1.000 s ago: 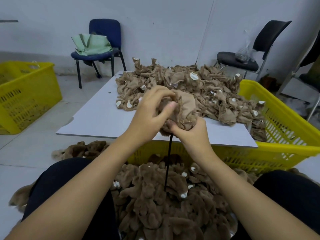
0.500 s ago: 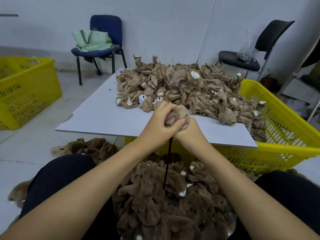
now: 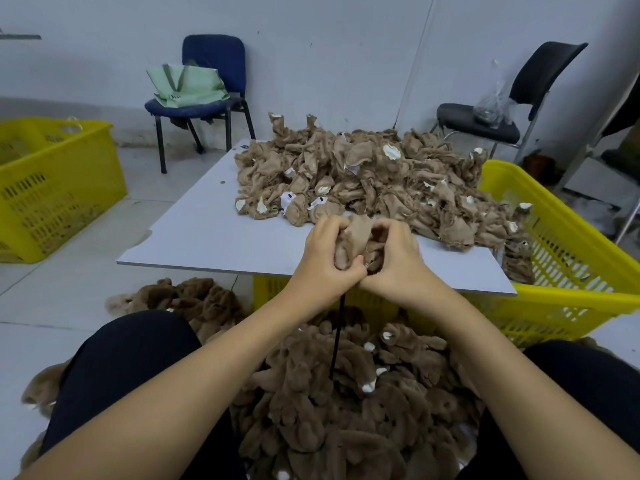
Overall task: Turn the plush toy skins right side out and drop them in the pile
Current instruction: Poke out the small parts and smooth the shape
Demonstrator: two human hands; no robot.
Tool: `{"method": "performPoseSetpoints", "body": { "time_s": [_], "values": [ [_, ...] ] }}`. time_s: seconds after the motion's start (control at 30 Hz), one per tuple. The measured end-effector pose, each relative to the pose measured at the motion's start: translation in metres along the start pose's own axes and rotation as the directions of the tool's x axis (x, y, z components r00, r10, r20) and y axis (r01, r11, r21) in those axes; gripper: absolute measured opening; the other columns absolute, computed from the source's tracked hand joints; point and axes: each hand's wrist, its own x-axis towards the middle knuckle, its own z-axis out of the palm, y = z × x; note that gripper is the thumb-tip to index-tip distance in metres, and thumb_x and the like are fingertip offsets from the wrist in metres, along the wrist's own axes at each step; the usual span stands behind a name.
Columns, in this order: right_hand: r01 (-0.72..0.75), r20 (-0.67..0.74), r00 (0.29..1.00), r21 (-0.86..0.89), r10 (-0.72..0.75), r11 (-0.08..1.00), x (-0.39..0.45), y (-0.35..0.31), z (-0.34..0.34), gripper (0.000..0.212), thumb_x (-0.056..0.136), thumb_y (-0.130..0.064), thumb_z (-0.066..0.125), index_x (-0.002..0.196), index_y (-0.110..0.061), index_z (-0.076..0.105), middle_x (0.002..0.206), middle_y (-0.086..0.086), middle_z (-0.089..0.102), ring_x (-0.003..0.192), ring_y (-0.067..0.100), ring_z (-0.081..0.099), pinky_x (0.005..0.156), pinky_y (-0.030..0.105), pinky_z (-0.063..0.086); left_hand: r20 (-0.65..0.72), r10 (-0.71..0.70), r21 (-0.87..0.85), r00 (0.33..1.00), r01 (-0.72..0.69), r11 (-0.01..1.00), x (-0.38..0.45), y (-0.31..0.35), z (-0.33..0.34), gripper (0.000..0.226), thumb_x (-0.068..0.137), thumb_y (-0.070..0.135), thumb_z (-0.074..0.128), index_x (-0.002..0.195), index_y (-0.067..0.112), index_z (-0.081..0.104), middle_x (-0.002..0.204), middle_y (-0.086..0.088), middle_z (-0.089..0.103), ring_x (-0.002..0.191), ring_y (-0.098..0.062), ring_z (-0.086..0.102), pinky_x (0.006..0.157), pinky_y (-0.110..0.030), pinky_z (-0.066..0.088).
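The person is mid-way thru the turning step on one plush skin (image 3: 358,239): both hands work it just above the near edge of the table (image 3: 207,233), w/ the left hand (image 3: 323,261) and right hand (image 3: 398,263) pressed close together. The fingers of each hand curl tight round the bunched fabric, thumbs meeting at the bottom, so both are holding the skin, not spread. The skin looks mostly inside out: smooth tan backing faces up between the hands, w/ a bit of darker fuzzy pile showing toward the right hand. A thin black rod (image 3: 337,337) runs down from under the hands toward the floor; its top end is hidden, so how it's used can't be told. Next move prob. calls for pushing the rest of the backing thru the opening until the pile is outside, then letting it fall onto the furry pile (image 3: 346,410) on the floor below the table's near edge. The unturned heap (image 3: 363,178) sits on the table's far half.
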Motion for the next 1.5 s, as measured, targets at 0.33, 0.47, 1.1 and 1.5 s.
{"method": "performPoseSetpoints", "body": {
  "time_s": [0.33,0.47,1.1,1.5],
  "values": [
    [0.164,-0.091,0.985,0.19,-0.149,0.968,0.001,-0.024,0.021,0.044,0.084,-0.041,0.077,0.122,-0.025,0.062,0.114,-0.013,0.066,0.107,0.001,0.06,0.093,0.027,0.051,0.046,-0.157,-0.212,0.987,0.163,0.963,-0.004,-0.012,0.028,0.023,0.088,0.033,0.056,0.098,0.013,0.048,0.088,0.0,0.055,0.089,-0.024,0.062,0.075,-0.054,0.051],
    [0.097,-0.146,0.988,0.32,-0.052,0.942,0.003,-0.018,0.027,0.025,0.093,-0.035,0.07,0.116,-0.025,0.069,0.102,-0.011,0.071,0.098,0.001,0.065,0.09,0.033,0.056,0.065,-0.047,-0.119,0.997,0.054,0.991,-0.007,-0.017,0.02,0.016,0.09,0.023,0.055,0.101,0.029,0.045,0.083,0.0,0.056,0.078,-0.02,0.06,0.058,-0.047,0.049],
    [0.077,-0.099,0.995,0.659,-0.016,0.749,0.008,-0.002,0.028,0.047,0.108,-0.008,0.034,0.063,-0.016,0.045,0.056,-0.011,0.049,0.058,0.005,0.047,0.06,0.019,0.041,-0.054,0.051,0.107,0.997,-0.045,0.993,0.003,-0.007,0.023,0.028,0.093,0.022,0.057,0.075,0.018,0.035,0.071,0.001,0.039,0.063,-0.014,0.039,0.053,-0.035,0.032],
    [0.21,-0.204,0.974,0.62,-0.104,0.756,-0.009,0.001,0.038,0.014,0.106,-0.034,0.039,0.102,-0.023,0.048,0.102,-0.003,0.065,0.088,-0.002,0.066,0.073,0.016,0.051,-0.178,0.144,-0.108,0.973,-0.165,0.98,-0.013,-0.009,0.019,0.011,0.103,0.028,0.04,0.103,0.018,0.046,0.093,0.002,0.051,0.085,-0.018,0.053,0.075,-0.034,0.045]
  ]
}}
